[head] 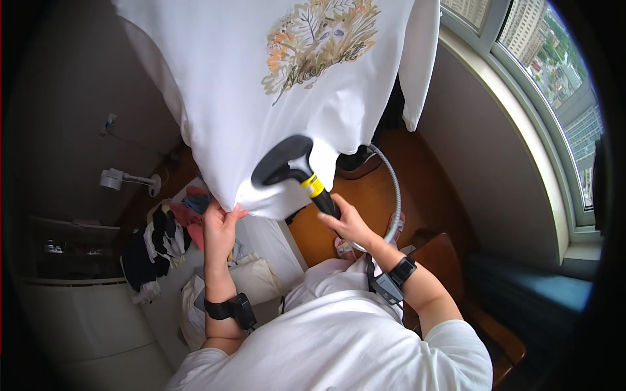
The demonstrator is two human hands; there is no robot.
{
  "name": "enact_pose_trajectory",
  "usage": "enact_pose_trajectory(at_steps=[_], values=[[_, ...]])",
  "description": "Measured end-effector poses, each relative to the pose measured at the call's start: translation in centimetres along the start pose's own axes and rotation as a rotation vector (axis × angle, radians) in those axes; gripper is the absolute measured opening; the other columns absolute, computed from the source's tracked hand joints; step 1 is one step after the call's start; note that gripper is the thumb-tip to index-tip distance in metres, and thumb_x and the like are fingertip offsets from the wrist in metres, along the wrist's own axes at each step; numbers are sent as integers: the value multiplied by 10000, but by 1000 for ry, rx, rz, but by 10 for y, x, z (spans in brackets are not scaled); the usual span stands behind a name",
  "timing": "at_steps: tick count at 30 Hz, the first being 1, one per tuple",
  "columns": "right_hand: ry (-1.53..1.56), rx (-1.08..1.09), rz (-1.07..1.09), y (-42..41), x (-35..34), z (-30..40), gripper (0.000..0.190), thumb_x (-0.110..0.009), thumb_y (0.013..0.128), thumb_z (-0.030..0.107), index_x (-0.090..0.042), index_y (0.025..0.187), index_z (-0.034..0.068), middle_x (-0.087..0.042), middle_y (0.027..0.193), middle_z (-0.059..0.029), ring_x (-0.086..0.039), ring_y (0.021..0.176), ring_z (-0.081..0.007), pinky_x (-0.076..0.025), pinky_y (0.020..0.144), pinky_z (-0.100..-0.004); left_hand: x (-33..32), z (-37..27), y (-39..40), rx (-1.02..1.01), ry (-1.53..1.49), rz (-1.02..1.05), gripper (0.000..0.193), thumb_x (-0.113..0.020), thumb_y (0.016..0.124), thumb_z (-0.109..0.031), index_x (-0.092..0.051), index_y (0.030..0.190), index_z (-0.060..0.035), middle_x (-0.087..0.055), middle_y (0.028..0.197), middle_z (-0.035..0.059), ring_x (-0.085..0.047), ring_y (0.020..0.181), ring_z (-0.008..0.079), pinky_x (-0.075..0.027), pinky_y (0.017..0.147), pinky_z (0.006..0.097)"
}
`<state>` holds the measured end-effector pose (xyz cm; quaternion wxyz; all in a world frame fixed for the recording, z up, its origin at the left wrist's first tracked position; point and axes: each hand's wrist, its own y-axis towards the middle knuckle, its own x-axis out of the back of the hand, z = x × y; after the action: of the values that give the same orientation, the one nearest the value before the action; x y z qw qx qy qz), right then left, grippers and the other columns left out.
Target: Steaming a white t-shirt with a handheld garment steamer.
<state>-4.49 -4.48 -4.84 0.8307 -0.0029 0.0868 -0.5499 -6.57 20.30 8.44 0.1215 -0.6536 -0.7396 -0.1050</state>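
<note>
A white long-sleeved shirt [234, 97] with a printed leaf pattern hangs in front of me. Its lower left corner is pinched between the thumb and fingers of my left hand [222, 222], which pulls the cloth taut. My right hand [348, 222] is closed around the black handle of a garment steamer [286, 163] with a yellow band on its neck. The steamer's broad head lies at the lower part of the shirt; whether it touches the cloth I cannot tell. A grey ribbed hose [395, 188] curves from behind the shirt toward the handle.
On the left, a pile of clothes [164, 234] and a folded cream cloth [257, 278] lie on a pale surface. A white lamp or camera [129, 180] stands out beyond them. A wooden chair [440, 264] is at the right, below the window [538, 88].
</note>
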Motion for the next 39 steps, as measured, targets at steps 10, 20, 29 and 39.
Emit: enact_pose_trajectory(at_steps=[10, 20, 29, 39], values=[[436, 261, -337, 58, 38, 64, 169, -515, 889, 167, -408, 910, 38, -490, 628, -26, -498, 515, -98, -413, 489, -220, -8, -9, -5, 8, -26, -124, 312, -406, 920, -79, -360, 1214, 18, -495, 1143, 126, -547, 973, 180, -544, 717, 314], [-175, 123, 17, 4, -32, -31, 385, -644, 794, 277, -466, 1033, 33, -551, 640, -107, -556, 539, -212, -442, 514, -301, 2, 9, 3, -10, 316, -285, 329, -433, 937, -243, -538, 974, 67, -609, 847, 140, -597, 572, 160, -489, 531, 266], [-700, 594, -13, 26, -4, 12, 380, -669, 696, 210, -519, 1016, 68, -562, 760, -113, -572, 663, -307, -468, 583, -386, 17, 2, 3, -167, 598, -374, 307, -428, 941, -239, -545, 890, 41, -538, 630, 63, -497, 489, 120, -402, 476, 266], [-944, 262, -378, 23, 65, -22, 351, -670, 701, 207, -530, 995, 77, -599, 771, -137, -605, 696, -315, -484, 598, -393, 26, 5, -4, -172, 584, -488, 285, -427, 941, -223, -548, 921, 35, -521, 637, 51, -471, 466, 106, -381, 444, 250]])
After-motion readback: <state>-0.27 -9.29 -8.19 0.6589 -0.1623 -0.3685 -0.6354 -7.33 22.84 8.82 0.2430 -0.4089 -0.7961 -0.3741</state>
